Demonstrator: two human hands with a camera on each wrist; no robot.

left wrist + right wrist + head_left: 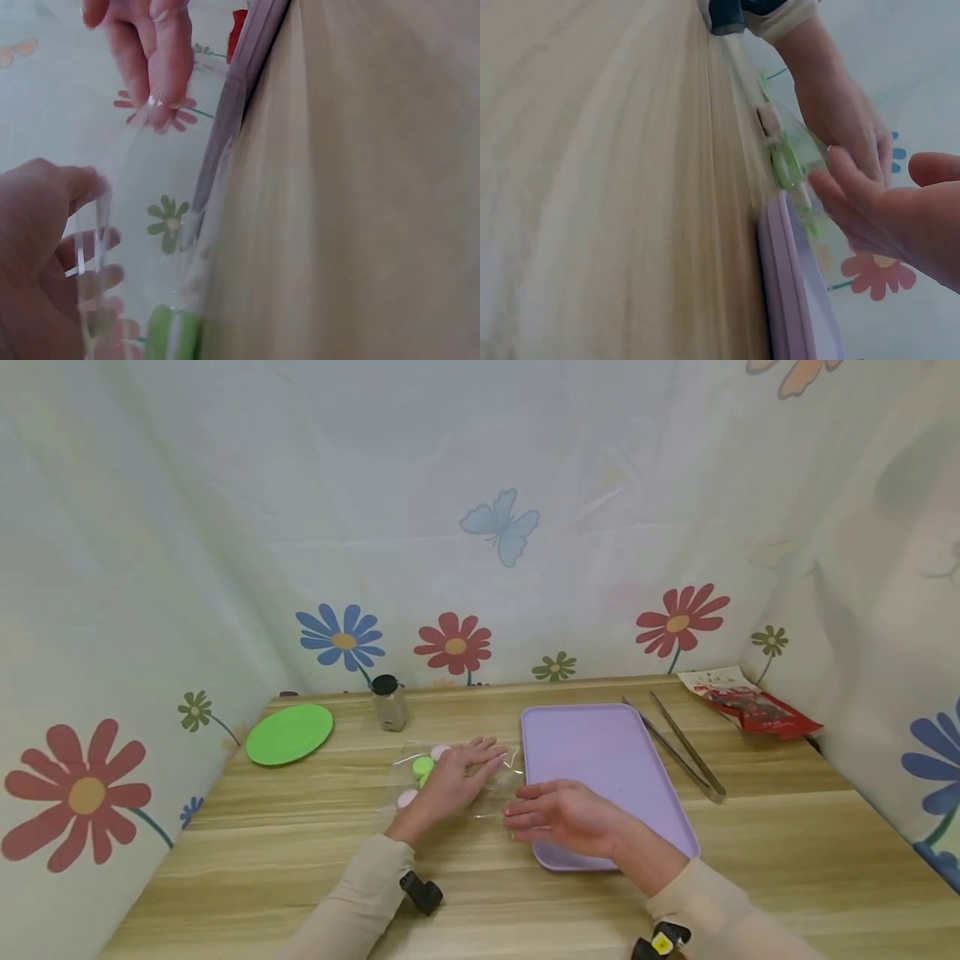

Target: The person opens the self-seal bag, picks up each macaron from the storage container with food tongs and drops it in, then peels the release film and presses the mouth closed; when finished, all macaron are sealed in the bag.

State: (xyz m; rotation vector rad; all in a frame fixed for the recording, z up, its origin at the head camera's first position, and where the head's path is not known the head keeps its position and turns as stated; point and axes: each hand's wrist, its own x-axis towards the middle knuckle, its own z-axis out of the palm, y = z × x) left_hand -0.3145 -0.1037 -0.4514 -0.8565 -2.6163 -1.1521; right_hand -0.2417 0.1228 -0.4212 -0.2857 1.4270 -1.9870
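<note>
A clear plastic bag (pixel 401 768) lies left of the lilac tray (pixel 585 743), with round green and pale pink sandwich-like pieces, like macarons, inside. Over the bag reaches my left hand (pixel 456 777), fingers extended towards the tray. In the left wrist view its thumb (pixel 79 184) stands apart from the fingers, with clear film (pixel 101 232) between them. My right hand (pixel 566 817) hovers over the tray's near left part, palm turned inward and fingers nearly straight. Its fingertips (pixel 161 112) are right at the bag's film in the left wrist view.
A green plate (pixel 288 735) sits at the far left, beside a jar with a black lid (pixel 388 703). Metal tongs (pixel 678 747) lie along the tray's right side. A red and white packet (pixel 750 702) rests at the back right, near the printed curtain (pixel 585 568).
</note>
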